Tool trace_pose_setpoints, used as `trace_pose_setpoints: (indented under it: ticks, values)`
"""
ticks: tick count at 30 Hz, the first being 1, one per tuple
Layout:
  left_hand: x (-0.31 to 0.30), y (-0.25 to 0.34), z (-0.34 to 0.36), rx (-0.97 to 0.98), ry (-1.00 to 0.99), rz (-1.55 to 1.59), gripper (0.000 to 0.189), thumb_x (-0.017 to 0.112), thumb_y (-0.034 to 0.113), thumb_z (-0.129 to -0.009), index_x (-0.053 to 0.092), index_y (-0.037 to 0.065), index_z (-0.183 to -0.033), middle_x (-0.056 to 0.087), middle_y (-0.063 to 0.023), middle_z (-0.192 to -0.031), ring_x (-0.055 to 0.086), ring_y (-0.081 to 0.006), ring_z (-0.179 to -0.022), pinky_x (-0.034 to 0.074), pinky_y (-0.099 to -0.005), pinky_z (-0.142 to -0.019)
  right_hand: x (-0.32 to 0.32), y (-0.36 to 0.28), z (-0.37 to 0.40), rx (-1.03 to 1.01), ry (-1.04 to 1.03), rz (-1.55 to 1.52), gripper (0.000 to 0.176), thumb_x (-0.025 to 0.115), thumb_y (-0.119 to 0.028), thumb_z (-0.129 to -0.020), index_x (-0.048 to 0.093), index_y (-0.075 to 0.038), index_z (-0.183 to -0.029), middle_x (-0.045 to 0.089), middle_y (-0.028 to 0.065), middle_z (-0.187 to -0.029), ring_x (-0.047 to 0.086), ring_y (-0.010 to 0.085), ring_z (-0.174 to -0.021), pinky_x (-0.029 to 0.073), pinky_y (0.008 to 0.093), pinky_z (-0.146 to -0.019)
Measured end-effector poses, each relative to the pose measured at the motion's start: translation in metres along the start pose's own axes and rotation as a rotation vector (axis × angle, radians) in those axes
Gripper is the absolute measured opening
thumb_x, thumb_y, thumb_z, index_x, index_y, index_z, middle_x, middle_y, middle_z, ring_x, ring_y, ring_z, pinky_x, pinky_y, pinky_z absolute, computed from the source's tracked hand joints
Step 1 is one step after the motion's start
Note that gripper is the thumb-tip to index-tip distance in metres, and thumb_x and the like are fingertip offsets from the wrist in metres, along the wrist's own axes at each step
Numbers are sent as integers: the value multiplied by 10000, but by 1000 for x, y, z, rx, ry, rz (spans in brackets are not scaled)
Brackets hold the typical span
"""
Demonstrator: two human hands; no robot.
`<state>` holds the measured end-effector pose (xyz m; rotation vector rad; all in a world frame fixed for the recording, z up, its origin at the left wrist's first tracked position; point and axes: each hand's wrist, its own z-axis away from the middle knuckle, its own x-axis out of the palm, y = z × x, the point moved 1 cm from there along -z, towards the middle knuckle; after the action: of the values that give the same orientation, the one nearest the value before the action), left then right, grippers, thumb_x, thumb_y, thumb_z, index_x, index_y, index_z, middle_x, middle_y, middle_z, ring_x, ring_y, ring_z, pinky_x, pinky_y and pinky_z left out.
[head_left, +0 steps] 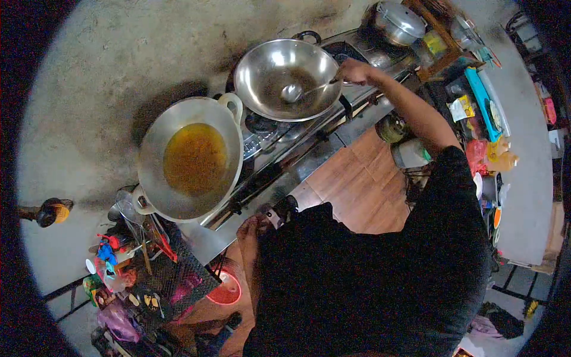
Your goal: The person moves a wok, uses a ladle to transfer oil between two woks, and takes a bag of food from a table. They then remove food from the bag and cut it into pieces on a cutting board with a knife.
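Note:
My right hand (pixel 357 72) is closed round the handle of a metal ladle (pixel 292 93). The ladle's bowl rests low inside a shiny steel wok (pixel 253 77), which sits on the stove and has a little dark liquid at its bottom. To the left of it stands a larger, dull aluminium wok (pixel 156 137) holding yellow-brown oil (pixel 196 159). My left hand (pixel 252 228) is down by the counter's front edge, close to my body. Its fingers look curled beside a small silvery piece with dark spots, which I cannot identify.
A lidded pot (pixel 401 24) stands at the far right end of the stove. Strainers (pixel 129 209) and other utensils crowd a rack at lower left. A red basin (pixel 226 289) is on the floor below. A blue tray (pixel 483 102) and packets lie at right.

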<state>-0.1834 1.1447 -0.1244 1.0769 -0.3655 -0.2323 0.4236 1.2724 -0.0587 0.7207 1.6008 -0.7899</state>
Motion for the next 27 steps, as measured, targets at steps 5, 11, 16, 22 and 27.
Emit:
trace_pose_setpoints:
  ticks: [5, 11, 16, 22, 27]
  values:
    - [-2, -5, 1, -22, 16, -9, 286, 506, 206, -916, 632, -24, -1028, 663, -96, -910, 618, -161, -770, 493, -266, -674, 9, 11, -26, 460, 68, -217, 278, 553, -229, -784, 667, -44, -958, 582, 102, -652, 554, 229, -543, 438, 383, -506]
    - [5, 2, 6, -50, -26, 40, 260, 522, 189, -912, 637, -19, -1016, 661, -83, -925, 606, -147, -798, 482, -264, -713, -34, -81, -49, 944, -223, -561, 297, 560, -287, -814, 669, -32, -919, 499, 57, -586, 470, 124, -496, 371, 327, -420]
    - [14, 11, 15, -49, 62, -31, 247, 510, 168, -920, 637, -33, -987, 652, -71, -866, 595, -137, -771, 473, -254, -702, -19, 7, -11, 339, -168, -165, 283, 537, -250, -812, 673, -21, -908, 595, 120, -624, 581, 191, -583, 453, 377, -533]
    - [25, 24, 14, -17, 43, 16, 245, 506, 157, -919, 641, -37, -986, 660, -84, -877, 604, -142, -770, 479, -258, -701, 1, -37, -46, 714, -69, -267, 347, 521, -267, -821, 660, -49, -1053, 664, 147, -767, 616, 245, -644, 491, 387, -630]
    - [21, 12, 14, -7, 28, 1, 245, 497, 154, -924, 640, -39, -974, 656, -81, -869, 594, -145, -753, 467, -252, -681, -58, -81, -30, 688, -197, -383, 312, 557, -296, -818, 676, -29, -924, 646, 142, -693, 576, 239, -548, 466, 405, -548]
